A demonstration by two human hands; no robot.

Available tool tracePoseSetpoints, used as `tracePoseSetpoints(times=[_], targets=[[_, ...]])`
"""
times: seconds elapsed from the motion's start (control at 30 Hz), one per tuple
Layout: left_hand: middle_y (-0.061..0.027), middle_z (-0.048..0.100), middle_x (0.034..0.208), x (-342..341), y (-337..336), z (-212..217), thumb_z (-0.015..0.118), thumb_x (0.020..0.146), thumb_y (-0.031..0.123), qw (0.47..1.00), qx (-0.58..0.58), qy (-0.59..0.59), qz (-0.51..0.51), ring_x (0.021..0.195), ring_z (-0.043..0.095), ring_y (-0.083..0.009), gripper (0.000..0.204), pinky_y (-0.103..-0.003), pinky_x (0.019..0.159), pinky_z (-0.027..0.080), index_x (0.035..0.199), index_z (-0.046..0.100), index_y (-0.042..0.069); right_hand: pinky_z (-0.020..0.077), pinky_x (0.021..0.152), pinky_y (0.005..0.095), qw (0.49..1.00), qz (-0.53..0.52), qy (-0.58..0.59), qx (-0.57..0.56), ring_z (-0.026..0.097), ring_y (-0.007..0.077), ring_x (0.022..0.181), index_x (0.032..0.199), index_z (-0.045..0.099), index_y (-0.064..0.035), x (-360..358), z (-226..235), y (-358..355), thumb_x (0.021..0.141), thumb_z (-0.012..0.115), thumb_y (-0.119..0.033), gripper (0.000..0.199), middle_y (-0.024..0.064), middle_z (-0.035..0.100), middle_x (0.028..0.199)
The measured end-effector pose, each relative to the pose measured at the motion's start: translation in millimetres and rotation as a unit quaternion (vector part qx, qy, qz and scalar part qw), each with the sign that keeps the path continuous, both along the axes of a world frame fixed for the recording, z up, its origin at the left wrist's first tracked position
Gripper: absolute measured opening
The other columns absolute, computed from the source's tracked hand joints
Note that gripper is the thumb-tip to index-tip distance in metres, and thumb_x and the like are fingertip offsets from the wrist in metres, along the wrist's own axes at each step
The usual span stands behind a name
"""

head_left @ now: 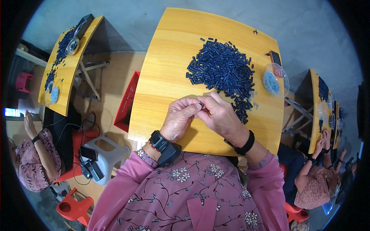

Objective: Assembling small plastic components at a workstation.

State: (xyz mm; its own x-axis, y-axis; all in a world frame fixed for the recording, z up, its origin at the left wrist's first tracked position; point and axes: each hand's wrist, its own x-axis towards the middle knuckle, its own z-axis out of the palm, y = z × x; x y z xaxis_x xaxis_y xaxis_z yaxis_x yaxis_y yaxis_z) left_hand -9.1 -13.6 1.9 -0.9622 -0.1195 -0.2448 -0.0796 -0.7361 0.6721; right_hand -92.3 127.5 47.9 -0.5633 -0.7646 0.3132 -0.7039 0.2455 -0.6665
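Observation:
My left hand [179, 116] and my right hand [219, 115] meet over the near part of the wooden table [162, 77], fingertips pinched together. Between them shows a small dark piece [201, 103], mostly covered by the fingers; it looks like one of the short dark blue cylinders. Just beyond the hands lies a big pile of these dark blue cylinders [221, 63], with a tail of them running down beside my right hand. A clear plastic bowl [273, 81] to the right holds many tiny light blue pieces. A few pale bits [254, 103] lie between pile and bowl.
A red handheld device with a dark screen [275, 58] stands behind the bowl. Left of the table is a red box [128, 102], and a grey stool [106, 154] carries black devices and cables. Other people sit at side tables [75, 73] with similar piles and bowls.

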Motion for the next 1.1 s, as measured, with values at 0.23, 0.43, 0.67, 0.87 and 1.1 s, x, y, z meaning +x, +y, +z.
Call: tracePoseSetpoints(times=[0.23, 0.43, 0.67, 0.87, 1.1], targets=[[-0.0101, 0.069, 0.095, 1, -2, 6, 0.059, 0.094, 0.003, 1.0, 0.011, 0.005, -0.016, 0.086, 0.066, -0.0158, 0.011, -0.03, 0.081, 0.054, 0.1, 0.066, -0.002, 0.0525, 0.067, 0.0401, 1.0, -0.001, -0.002, -0.002, 0.061, 0.034, 0.077, 0.103, 0.061, 0.0012, -3, 3, 3, 0.076, 0.072, -0.004, 0.029, 0.0151, 0.056, 0.086], [-0.0086, 0.069, 0.094, 2, -1, -1, 0.06, 0.094, 0.003, 0.999, -0.032, 0.015, -0.03, 0.084, 0.065, -0.0146, 0.009, -0.029, 0.081, 0.053, 0.099, 0.066, -0.001, 0.0526, 0.067, 0.0403, 1.0, 0.005, -0.009, -0.02, 0.061, 0.0342, 0.078, 0.108, 0.06, 0.0016, -4, -3, 6, 0.076, 0.072, -0.004, 0.034, 0.0151, 0.057, 0.086], [-0.0075, 0.068, 0.089, 2, 3, -4, 0.06, 0.094, 0.002, 0.997, -0.074, 0.014, -0.003, 0.08, 0.062, -0.0123, 0.006, -0.027, 0.076, 0.052, 0.094, 0.065, -0.001, 0.0521, 0.063, 0.0413, 0.999, 0.032, 0.022, 0.027, 0.062, 0.0347, 0.074, 0.099, 0.058, 0.0009, -10, -6, 8, 0.078, 0.072, -0.009, 0.027, 0.0155, 0.056, 0.083], [-0.0088, 0.068, 0.085, 2, 4, -10, 0.058, 0.094, -0.001, 0.991, -0.137, -0.009, -0.005, 0.076, 0.063, -0.013, 0.007, -0.027, 0.073, 0.053, 0.094, 0.064, -0.003, 0.0513, 0.059, 0.0414, 0.992, 0.051, 0.077, 0.082, 0.062, 0.0341, 0.069, 0.088, 0.055, -0.0009, -9, -4, 9, 0.079, 0.071, -0.013, 0.023, 0.015, 0.055, 0.08], [-0.0056, 0.069, 0.085, 1, 3, -5, 0.061, 0.092, 0.0, 0.99, -0.137, -0.006, -0.018, 0.076, 0.061, -0.0078, 0.005, -0.023, 0.072, 0.05, 0.092, 0.065, -0.003, 0.0514, 0.061, 0.0432, 0.995, 0.06, -0.01, 0.083, 0.061, 0.0364, 0.072, 0.088, 0.053, -0.0006, -14, -7, 12, 0.081, 0.069, -0.015, 0.022, 0.0165, 0.056, 0.082]])
